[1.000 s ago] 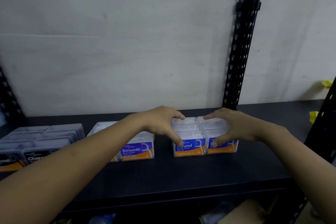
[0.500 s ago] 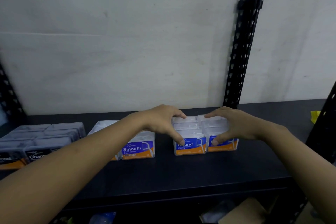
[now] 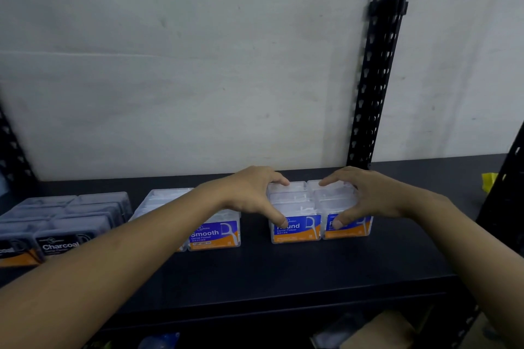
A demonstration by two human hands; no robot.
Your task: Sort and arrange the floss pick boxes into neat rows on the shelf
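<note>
On the black shelf (image 3: 283, 272) stand three groups of floss pick boxes. The clear "Round" boxes (image 3: 297, 228), with blue and orange labels, form two rows side by side at centre right. My left hand (image 3: 249, 195) grips the left row, fingers on the rear box and thumb on the front label. My right hand (image 3: 368, 195) grips the right row the same way. The clear "Smooth" boxes (image 3: 214, 234) sit just to the left, partly hidden by my left forearm. The dark "Charcoal" boxes (image 3: 71, 212) stand at the far left.
A black perforated upright (image 3: 377, 65) rises behind the Round boxes against a pale wall. A yellow scrap (image 3: 489, 180) lies at the shelf's right end beside another dark upright. Below the shelf edge a cardboard box (image 3: 377, 334) shows.
</note>
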